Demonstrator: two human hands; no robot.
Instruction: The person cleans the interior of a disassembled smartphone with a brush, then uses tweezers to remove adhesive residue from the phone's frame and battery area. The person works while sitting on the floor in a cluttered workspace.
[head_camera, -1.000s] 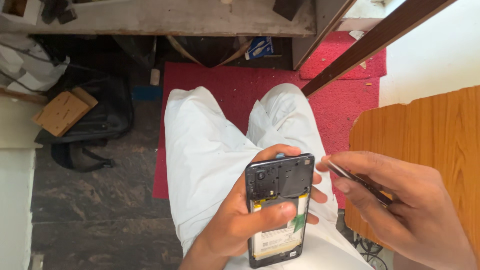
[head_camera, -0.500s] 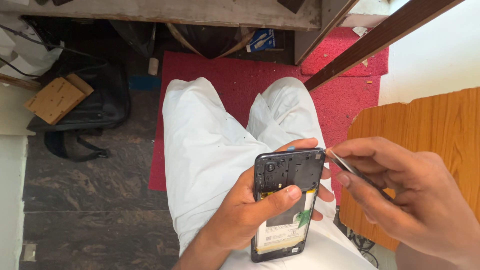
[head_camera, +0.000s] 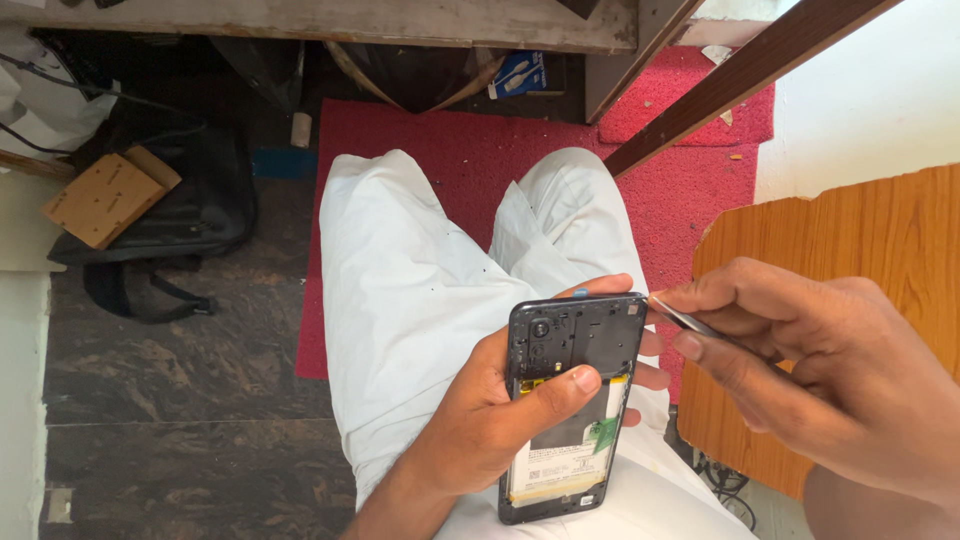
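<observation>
L hand (head_camera: 490, 425) clenched round an opened phone (head_camera: 572, 400) w/ back cover off, thumb laid across the battery, fingertips showing past the far edge. Phone sits above the lap in white trousers (head_camera: 420, 290), top end tilted away. R hand (head_camera: 820, 370) pinches thin metal tweezers (head_camera: 685, 318), grip tight, tip touching the phone's top-right corner. Vs a sec ago: phone has come up and a bit right, tweezers have gone from just beside the frame to its corner, so the tool looks engaged w/ the edge now. Further out: wooden surface (head_camera: 860, 240) at right, red mat (head_camera: 470, 140) under the legs, black bag (head_camera: 190, 200) and cardboard box (head_camera: 110, 195) on the floor at left.
</observation>
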